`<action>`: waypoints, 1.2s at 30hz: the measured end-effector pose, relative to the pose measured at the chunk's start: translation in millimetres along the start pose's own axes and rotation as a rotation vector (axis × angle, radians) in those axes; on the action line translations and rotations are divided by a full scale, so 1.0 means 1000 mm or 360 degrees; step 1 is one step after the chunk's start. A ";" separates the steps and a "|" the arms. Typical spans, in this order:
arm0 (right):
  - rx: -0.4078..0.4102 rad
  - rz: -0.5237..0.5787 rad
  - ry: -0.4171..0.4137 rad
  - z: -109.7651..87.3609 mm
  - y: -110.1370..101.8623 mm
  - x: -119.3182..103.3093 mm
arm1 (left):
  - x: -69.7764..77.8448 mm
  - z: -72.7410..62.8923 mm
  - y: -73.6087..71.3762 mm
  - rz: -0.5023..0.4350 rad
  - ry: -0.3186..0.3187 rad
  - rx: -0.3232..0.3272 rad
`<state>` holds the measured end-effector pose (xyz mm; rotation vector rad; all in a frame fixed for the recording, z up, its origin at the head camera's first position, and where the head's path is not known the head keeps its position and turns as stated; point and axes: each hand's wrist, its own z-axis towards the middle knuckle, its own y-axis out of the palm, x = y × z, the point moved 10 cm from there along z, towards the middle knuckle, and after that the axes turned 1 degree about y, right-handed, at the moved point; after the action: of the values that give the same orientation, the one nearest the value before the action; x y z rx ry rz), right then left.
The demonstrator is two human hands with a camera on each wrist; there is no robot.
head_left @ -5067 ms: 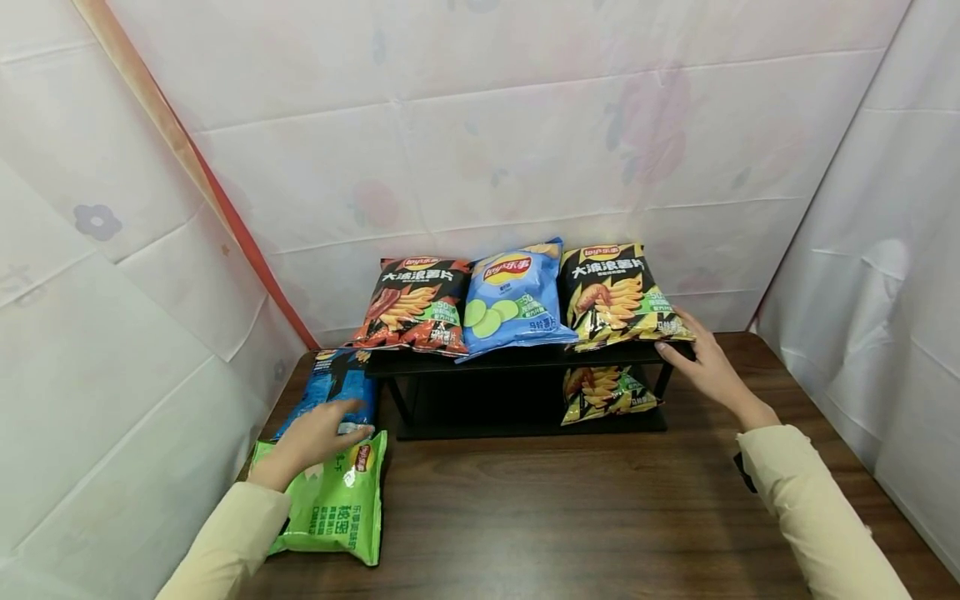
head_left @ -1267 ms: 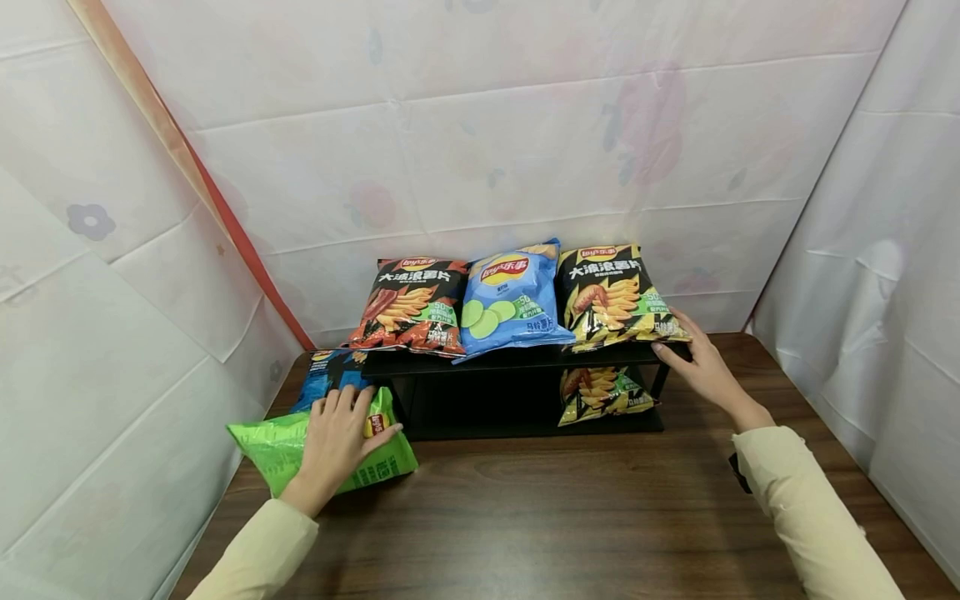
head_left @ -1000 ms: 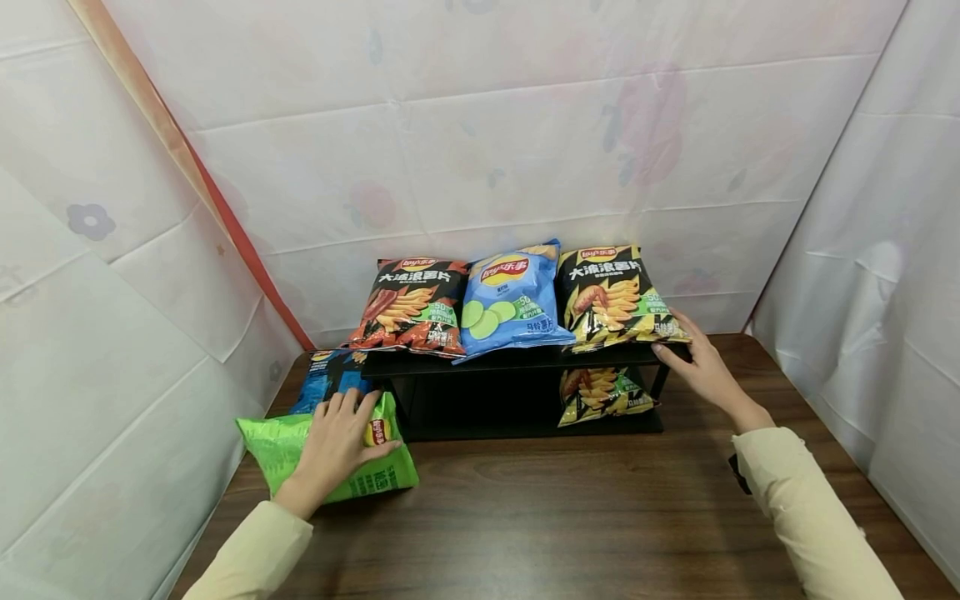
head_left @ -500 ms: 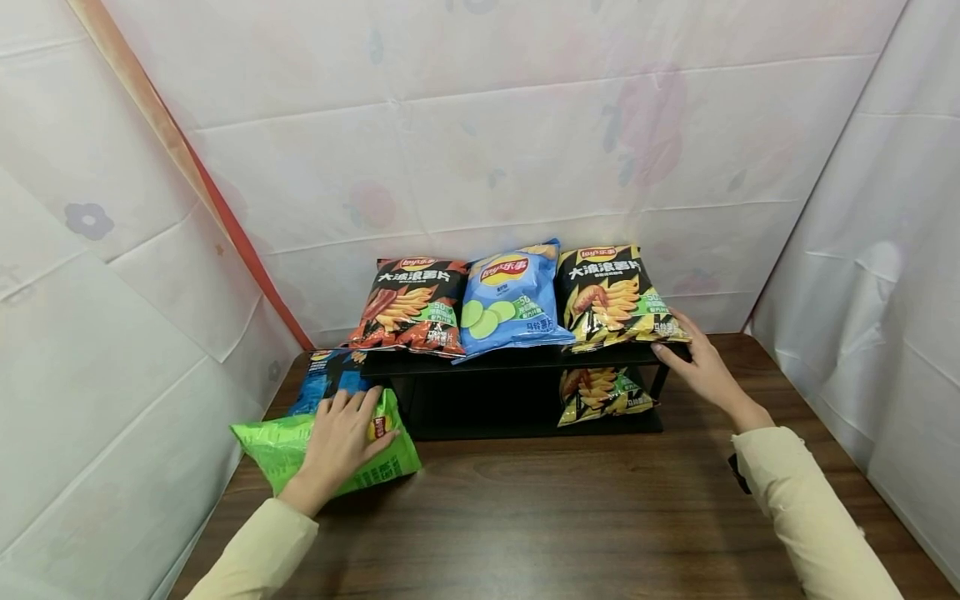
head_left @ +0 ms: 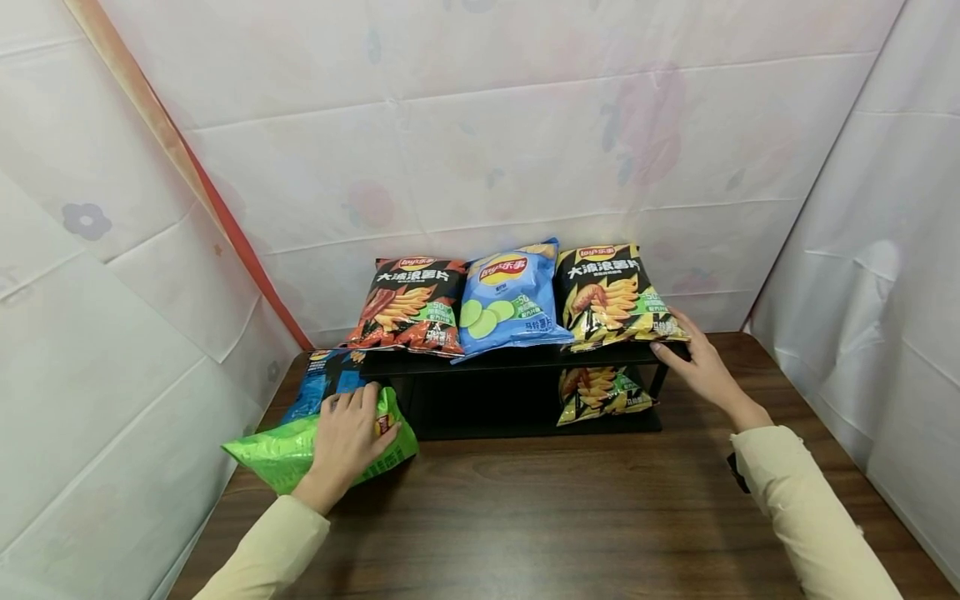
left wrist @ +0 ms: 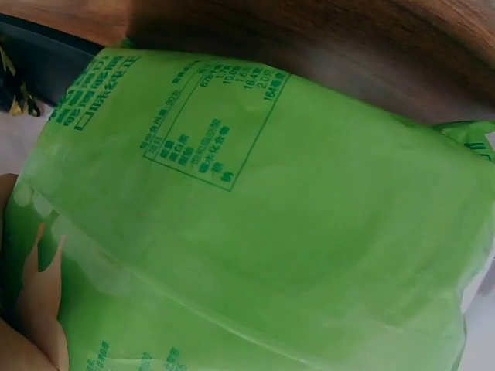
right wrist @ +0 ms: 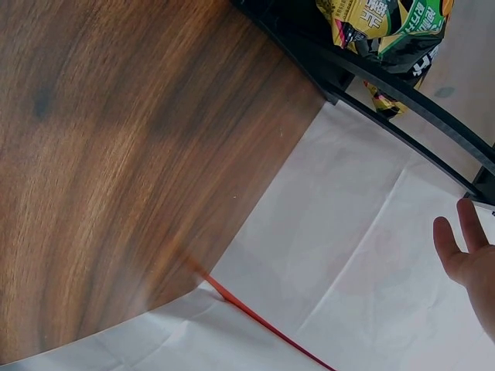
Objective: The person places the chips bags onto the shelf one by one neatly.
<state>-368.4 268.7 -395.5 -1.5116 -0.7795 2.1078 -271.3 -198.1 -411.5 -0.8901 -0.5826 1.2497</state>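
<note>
In the head view my left hand (head_left: 345, 442) grips a green bag of chips (head_left: 277, 457) from above. The bag is tilted at the shelf's left front corner; its printed back fills the left wrist view. My right hand (head_left: 705, 371) touches the right end of a black two-tier shelf (head_left: 510, 362), beside the yellow-and-black chip bag (head_left: 609, 300) on top. In the right wrist view, extended fingers (right wrist: 470, 224) of that hand reach to the shelf's end. Behind the green bag, a blue-and-black chip bag (head_left: 315, 387) lies on the table, partly hidden.
A red-and-black chip bag (head_left: 411, 304) and a light blue one (head_left: 510, 304) share the top tier. Another yellow-and-black bag (head_left: 600, 396) sits on the lower tier at right. White cloth walls (head_left: 480, 150) enclose the wooden table (head_left: 525, 517).
Five seconds ago the green bag lay flat with my left hand above it. Now the hand grips it, turned and tilted toward the shelf. Lately it tilts slightly further. My right hand stays put.
</note>
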 end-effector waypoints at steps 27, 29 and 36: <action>0.0012 -0.0014 0.0005 0.000 0.000 0.002 | 0.011 -0.004 0.003 -0.0229 0.0165 -0.0538; 0.0008 -0.0008 0.0007 0.000 0.000 0.002 | 0.013 -0.003 0.002 -0.0217 0.0180 -0.0511; 0.0006 -0.0005 0.0015 0.000 0.000 0.002 | 0.015 -0.003 0.000 -0.0188 0.0187 -0.0438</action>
<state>-369.1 270.0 -397.5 -1.5166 -0.7738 2.0974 -265.2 -184.2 -414.4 -1.1334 -0.7137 1.0177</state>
